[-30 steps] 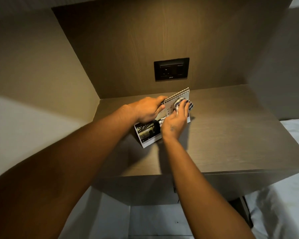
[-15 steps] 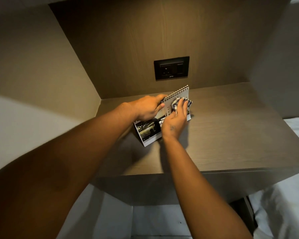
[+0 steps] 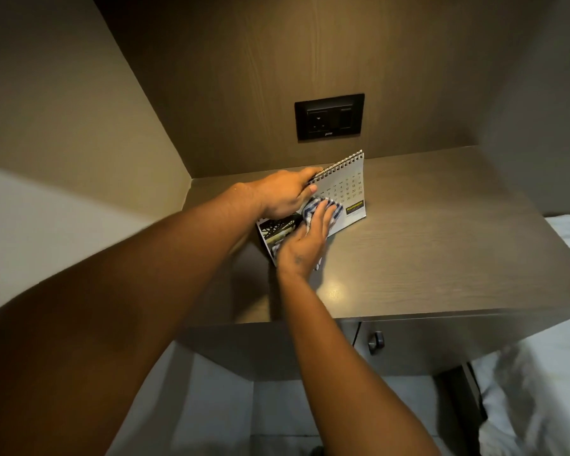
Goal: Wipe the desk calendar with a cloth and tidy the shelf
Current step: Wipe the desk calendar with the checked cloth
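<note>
Gripping calendar (image 3: 346, 185) spiral, left hand (image 3: 285, 197); right hand (image 3: 306, 240) presses cloth (image 3: 313, 209); face toward camera.

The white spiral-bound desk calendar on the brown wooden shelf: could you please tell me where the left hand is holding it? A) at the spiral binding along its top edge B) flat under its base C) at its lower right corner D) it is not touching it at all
A: the left hand grips the white spiral-bound desk calendar at its spiral top edge, while the right hand presses the blue-and-white striped cloth against its front page.
</note>
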### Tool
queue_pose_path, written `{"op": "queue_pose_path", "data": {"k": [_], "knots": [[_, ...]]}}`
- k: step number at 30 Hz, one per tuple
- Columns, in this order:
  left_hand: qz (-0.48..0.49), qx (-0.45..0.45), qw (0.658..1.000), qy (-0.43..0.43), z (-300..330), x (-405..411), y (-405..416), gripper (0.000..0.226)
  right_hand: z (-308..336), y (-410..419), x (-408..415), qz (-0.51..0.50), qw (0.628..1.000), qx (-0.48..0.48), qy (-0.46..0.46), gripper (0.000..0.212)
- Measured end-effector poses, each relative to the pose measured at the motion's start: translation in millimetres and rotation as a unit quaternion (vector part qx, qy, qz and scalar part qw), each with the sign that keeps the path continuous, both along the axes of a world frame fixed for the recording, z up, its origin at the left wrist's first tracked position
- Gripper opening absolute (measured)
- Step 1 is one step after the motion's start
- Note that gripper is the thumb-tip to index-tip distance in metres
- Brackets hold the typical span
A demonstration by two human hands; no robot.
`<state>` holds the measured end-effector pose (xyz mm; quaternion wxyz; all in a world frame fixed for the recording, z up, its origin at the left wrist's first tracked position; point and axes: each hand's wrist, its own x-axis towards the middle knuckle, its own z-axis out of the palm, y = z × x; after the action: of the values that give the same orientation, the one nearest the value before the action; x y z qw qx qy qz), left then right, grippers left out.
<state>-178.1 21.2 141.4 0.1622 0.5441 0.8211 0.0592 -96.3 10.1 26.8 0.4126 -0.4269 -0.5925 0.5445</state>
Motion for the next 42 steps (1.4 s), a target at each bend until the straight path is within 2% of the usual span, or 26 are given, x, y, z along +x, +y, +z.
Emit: {"op": "queue_pose_path", "data": {"k": [7, 12, 16, 21, 26, 29, 32, 34, 35, 39, 42], "knots": [[0.01, 0.015, 1.0, 0.018, -2.2, 1.2, 0.6, 0.056, 18.2, 88.0, -6.6, -0.065, 0.997, -0.032, 0.035, 0.059], [0.004, 0.034, 0.999, 0.029, -6.8, -3.0, 2.4, 0.056, 8.5, 34.7, -5.1, -0.043, 0.998, -0.03, 0.033, 0.059], [0.006, 0.031, 0.999, 0.023, -8.5, -3.5, 1.8, 0.058, 3.8, -13.3, 0.6, 0.002, 0.993, -0.075, 0.088, 0.055], [0.009, 0.032, 0.999, 0.035, -8.6, -1.8, 1.7, 0.058, 21.9, 34.1, -11.3, -0.065, 0.993, -0.081, 0.057, 0.058], [0.018, 0.034, 0.999, 0.038, -9.0, -1.4, 2.4, 0.058, 22.6, 79.4, -13.2, -0.085, 0.993, -0.061, 0.046, 0.058], [0.017, 0.036, 0.998, 0.041, -9.6, -2.1, 1.9, 0.058, 16.2, 65.8, -12.0, -0.065, 0.996, -0.057, 0.037, 0.061], [0.015, 0.031, 0.999, 0.037, -8.5, -3.0, 1.4, 0.058, 1.1, 10.0, -1.8, -0.002, 0.998, -0.051, 0.03, 0.061], [0.021, 0.026, 0.999, 0.027, -6.6, -1.3, 0.7, 0.058, -5.4, -25.3, 4.8, 0.021, 0.998, -0.021, 0.051, 0.061], [0.024, 0.025, 0.999, 0.024, -6.0, -0.1, 0.2, 0.058, -7.9, -33.7, 5.4, 0.017, 0.999, 0.004, 0.031, 0.06], [0.022, 0.032, 0.999, 0.03, -3.5, 1.9, -1.3, 0.058, 11.6, -5.3, -2.5, -0.025, 1.0, -0.011, -0.005, 0.051], [0.016, 0.033, 0.998, 0.049, -3.9, 2.3, -0.8, 0.058, 29.0, 47.3, -5.7, -0.053, 0.996, -0.049, 0.055, 0.059]]}}
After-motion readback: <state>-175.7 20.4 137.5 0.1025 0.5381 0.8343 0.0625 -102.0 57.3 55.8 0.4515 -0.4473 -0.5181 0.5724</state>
